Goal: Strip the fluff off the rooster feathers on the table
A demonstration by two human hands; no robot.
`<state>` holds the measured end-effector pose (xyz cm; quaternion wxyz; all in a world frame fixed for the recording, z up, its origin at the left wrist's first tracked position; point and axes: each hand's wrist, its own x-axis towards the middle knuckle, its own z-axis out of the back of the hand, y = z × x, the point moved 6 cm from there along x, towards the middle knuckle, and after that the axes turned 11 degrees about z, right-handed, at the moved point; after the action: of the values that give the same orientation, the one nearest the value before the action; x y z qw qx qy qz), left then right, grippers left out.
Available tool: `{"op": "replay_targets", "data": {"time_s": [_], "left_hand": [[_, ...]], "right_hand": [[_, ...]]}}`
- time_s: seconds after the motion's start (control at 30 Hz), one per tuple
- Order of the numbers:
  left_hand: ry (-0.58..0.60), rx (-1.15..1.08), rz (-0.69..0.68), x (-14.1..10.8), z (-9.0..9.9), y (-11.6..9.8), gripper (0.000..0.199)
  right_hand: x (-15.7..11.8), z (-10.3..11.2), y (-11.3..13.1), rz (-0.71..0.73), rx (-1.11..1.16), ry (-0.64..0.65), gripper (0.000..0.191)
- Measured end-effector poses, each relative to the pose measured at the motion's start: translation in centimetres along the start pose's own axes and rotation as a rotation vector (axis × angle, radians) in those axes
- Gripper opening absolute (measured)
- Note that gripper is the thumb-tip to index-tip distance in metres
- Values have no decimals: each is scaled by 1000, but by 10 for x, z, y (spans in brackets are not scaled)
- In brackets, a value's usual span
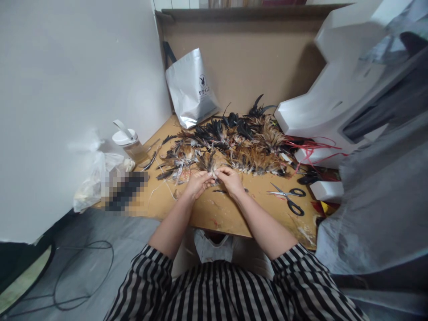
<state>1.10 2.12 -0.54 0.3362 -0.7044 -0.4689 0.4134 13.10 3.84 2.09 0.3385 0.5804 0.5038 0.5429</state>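
Both hands meet at the front edge of a wide pile of brown, black and tan feathers (247, 156) on the wooden table. My left hand (199, 183) is closed, its thumb and fingers pinching the base of a small feather bunch (210, 161). From the other side, my right hand (230, 178) pinches the same pale base, fingertips almost touching those of the left. The bunch fans upward, away from me. To the right of my right hand lie scissors (288, 195) with black handles, blades partly apart. Thin white strings (179, 171) run among the feathers on the left.
A silver bag (190, 89) leans against the cardboard backing (254, 58). At left stand a lidded jug (132, 145) and a plastic bag (90, 183). Red ties (314, 147) and white foam pieces (326, 191) lie at right, beside grey cloth (377, 191). A cable (83, 267) loops below left.
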Motion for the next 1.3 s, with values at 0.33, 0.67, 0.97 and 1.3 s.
{"op": "replay_targets", "data": {"time_s": [0.33,0.67,0.97,1.3], "left_hand": [[9,23,-8,1,1,1,21],[-19,38,-34,-1,1,-1,24],[-11,-14,-7,-2,2,-2,27],[-9,140,-37,-3,-2,-2,24]], "right_hand": [[1,-1,5,106,-98,24,19],[0,-1,-1,9,28,16,22],[0,1,-3,-64,108,11,25],[-2,0,-5,-105,91,35,24]]}}
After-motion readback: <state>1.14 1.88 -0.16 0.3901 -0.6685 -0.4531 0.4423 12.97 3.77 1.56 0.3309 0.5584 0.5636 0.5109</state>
